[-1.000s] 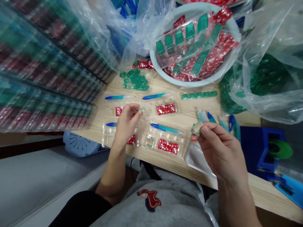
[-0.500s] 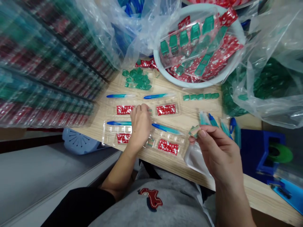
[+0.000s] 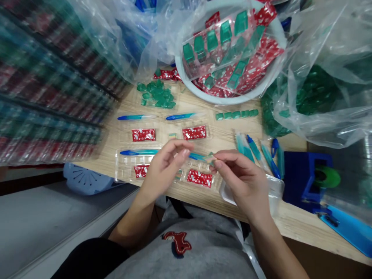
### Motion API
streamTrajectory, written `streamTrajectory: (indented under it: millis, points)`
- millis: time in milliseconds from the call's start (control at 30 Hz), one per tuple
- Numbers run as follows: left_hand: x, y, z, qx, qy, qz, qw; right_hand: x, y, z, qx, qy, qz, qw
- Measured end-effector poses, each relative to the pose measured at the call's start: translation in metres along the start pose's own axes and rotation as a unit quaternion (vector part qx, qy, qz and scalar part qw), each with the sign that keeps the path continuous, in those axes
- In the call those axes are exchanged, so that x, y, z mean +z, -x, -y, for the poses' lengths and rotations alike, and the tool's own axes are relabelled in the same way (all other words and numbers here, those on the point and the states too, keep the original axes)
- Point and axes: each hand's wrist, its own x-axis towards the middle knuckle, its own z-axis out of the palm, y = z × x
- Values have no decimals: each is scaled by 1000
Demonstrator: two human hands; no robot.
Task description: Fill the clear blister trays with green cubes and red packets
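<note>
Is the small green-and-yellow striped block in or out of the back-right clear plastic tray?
In: the block lies inside the tray, left of its red patterned packet.

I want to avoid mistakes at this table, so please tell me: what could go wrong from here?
The right hand pinches a small greenish piece, which might drop. The left hand is over the front left tray, near the table edge, and might knock it. The bowl is heaped; a red packet at its rim might slip out.

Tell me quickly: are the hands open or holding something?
Left hand: open, loosely curled, nothing visible in it.
Right hand: closed, pinching a small greenish piece.
</note>
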Motion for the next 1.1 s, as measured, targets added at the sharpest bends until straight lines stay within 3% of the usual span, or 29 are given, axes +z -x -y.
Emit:
streamTrajectory:
  millis: [67, 267, 500, 633, 700, 767, 833, 900, 933, 1000, 1100]
  points:
    - [3, 8, -14, 19, 71, 32, 997, 4, 2, 0, -44, 51, -5, 998]
    - [13, 9, -21, 57, 95, -7, 994, 6, 7, -1, -100, 92, -17, 991]
    - [16, 9, -14, 45, 85, -31, 995, 0, 1, 1, -99, 122, 34, 987]
    - [13, 7, -13, 41, 52, 0, 998, -9, -12, 16, -125, 217, 112, 962]
    - [10, 4, -9, 18, 54, -2, 998, -23, -33, 36, -162, 290, 130, 934]
    - [8, 2, -5, -19, 65, -18, 998, -46, -67, 66, -202, 371, 84, 902]
    - [7, 0, 0, -69, 81, -29, 994, -76, -112, 103, -206, 474, -28, 856]
    - [7, 0, 3, -126, 95, -31, 987, -109, -163, 136, -164, 579, -164, 782]
    - [8, 1, 3, -153, 103, -34, 982, -124, -187, 148, -149, 595, -194, 765]
    - [10, 2, 1, -194, 126, -49, 972, -150, -229, 161, -97, 624, -192, 751]
    - [13, -1, -1, -214, 165, -70, 960, -171, -273, 152, -34, 661, -118, 740]
